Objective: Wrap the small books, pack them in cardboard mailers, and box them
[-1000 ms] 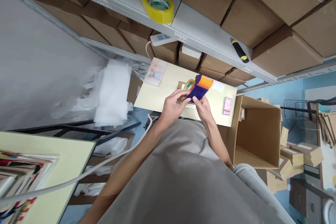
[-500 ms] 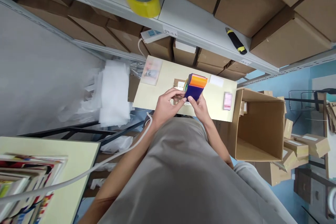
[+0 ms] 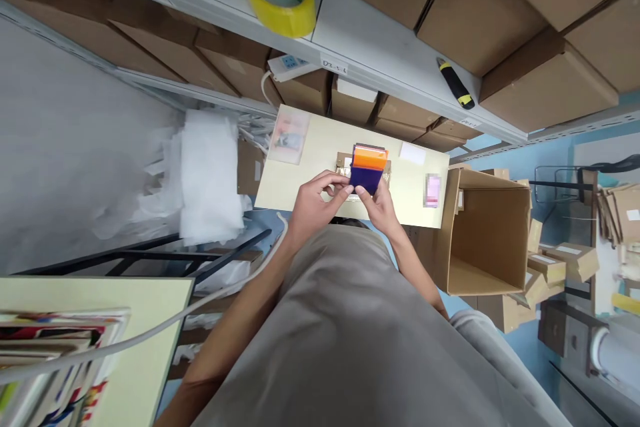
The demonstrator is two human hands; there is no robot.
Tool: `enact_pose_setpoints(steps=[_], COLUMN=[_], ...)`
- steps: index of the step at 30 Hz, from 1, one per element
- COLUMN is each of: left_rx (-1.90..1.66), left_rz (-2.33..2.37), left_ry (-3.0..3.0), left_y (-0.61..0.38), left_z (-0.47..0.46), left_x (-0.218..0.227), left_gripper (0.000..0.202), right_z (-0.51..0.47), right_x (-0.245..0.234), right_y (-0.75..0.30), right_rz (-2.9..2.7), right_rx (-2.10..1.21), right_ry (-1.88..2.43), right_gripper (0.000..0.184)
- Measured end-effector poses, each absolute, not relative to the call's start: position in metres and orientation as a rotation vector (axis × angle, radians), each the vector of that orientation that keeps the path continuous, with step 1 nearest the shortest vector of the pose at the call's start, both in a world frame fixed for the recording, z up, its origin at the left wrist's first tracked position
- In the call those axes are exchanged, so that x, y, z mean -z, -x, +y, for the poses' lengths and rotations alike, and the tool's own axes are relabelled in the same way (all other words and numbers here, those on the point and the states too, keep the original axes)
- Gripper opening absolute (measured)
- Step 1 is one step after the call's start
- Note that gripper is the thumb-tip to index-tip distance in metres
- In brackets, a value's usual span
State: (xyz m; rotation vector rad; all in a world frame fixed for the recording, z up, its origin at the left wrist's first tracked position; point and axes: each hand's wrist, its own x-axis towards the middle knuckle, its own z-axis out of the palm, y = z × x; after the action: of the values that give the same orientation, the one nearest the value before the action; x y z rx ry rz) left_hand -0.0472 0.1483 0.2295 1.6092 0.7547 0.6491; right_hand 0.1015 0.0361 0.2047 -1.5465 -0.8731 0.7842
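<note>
Both hands hold a small purple and orange object (image 3: 367, 179), flat-faced like a little book or packet, above the cream table. My left hand (image 3: 320, 203) pinches its lower left corner between thumb and fingers. My right hand (image 3: 380, 207) grips the lower right edge, thumb on the front and fingers behind, mostly hidden. Beneath it, partly covered by hands and object, lies a small brown cardboard piece or package (image 3: 344, 161) with a white label and shiny tape.
The cream table (image 3: 270, 183) carries a printed sheet, a white slip and a pink card. A tape roll (image 3: 300, 19) and a utility knife (image 3: 456, 85) lie on the shelf above. An open carton (image 3: 453, 233) stands at right, bubble wrap (image 3: 207, 177) at left.
The purple and orange object has turned to show its face more squarely, and the coloured edge at its left is hidden now. Both hands keep their hold. The camera view has shifted slightly.
</note>
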Motion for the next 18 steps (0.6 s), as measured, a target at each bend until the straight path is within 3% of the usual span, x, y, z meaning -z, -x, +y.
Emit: enact_pose_setpoints(steps=[18], left_rx=[-0.650], left_rz=[0.578], left_ry=[-1.506], left_y=[0.065], left_z=[0.179], left_x=[-0.217], left_gripper=[0.026], right_z=[0.050], right_x=[-0.238], right_y=[-0.060], right_rz=[-0.735], right_rx=[-0.720], right_ry=[1.743], right_gripper=[0.066])
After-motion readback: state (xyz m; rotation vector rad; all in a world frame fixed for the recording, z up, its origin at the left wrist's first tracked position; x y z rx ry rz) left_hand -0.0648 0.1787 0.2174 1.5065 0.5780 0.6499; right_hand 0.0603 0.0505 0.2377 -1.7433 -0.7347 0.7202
